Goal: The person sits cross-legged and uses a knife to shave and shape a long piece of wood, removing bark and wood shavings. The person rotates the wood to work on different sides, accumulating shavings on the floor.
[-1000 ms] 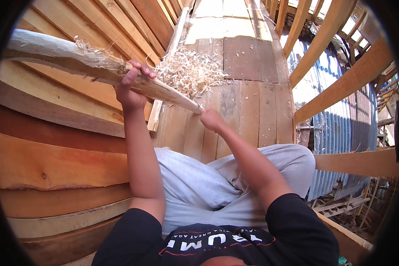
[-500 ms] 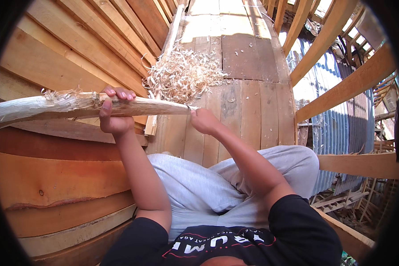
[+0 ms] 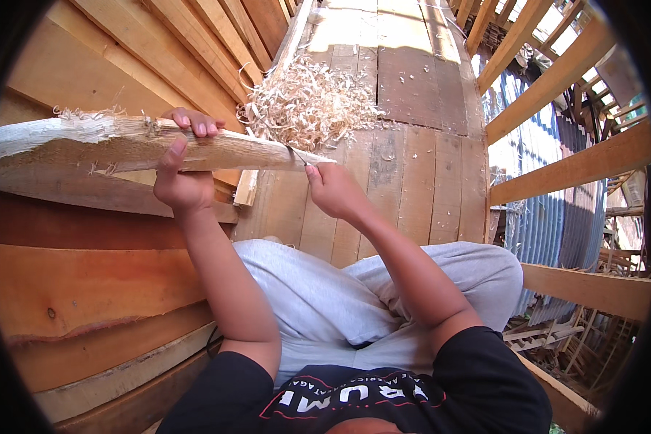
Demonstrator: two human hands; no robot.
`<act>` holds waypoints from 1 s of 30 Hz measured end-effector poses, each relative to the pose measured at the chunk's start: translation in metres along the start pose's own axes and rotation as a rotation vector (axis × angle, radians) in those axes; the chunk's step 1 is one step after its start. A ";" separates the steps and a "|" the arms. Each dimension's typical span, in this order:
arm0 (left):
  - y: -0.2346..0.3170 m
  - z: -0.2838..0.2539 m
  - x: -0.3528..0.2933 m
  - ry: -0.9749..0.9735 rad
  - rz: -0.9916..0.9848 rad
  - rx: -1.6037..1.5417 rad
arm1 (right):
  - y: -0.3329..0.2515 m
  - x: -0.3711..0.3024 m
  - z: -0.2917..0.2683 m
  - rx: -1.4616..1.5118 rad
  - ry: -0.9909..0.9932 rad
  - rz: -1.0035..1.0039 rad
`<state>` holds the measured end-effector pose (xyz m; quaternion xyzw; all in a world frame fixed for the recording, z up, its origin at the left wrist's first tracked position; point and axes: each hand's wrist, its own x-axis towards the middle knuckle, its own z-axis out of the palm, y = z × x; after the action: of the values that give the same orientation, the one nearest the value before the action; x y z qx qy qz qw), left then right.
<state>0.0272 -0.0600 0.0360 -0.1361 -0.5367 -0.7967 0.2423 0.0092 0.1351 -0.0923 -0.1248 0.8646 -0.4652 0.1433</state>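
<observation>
A long pale stripped wooden pole [image 3: 87, 145] reaches from the left edge across to the middle, tapering toward its right end. Around its middle, my left hand [image 3: 185, 189] is closed, with fingers over the far side and thumb on the near side. My right hand [image 3: 333, 192] is closed at the thin end, gripping a knife whose narrow dark blade [image 3: 296, 154] lies across the wood. The knife's handle is hidden in my fist. Curled fibres cling to the pole's upper edge left of my left hand.
A heap of wood shavings [image 3: 307, 101] lies on the plank floor [image 3: 412, 181] beyond the pole. Boards [image 3: 101, 278] form a wall on the left. Wooden rails [image 3: 571, 163] run along the right, with corrugated metal sheets [image 3: 535, 210] outside them. My crossed legs [image 3: 311, 289] are close below.
The knife has moved a little left along the pole, away from its tip. The pole now sits slightly rotated, its right end higher in view. Both hands keep their grips.
</observation>
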 end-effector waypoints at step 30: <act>-0.022 0.014 -0.010 -0.262 0.073 -0.044 | -0.013 0.007 -0.013 0.033 0.065 0.181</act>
<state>0.0235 -0.0377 0.0194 -0.2639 -0.5410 -0.7742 0.1958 -0.0015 0.1359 -0.0757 -0.0287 0.8686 -0.4685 0.1586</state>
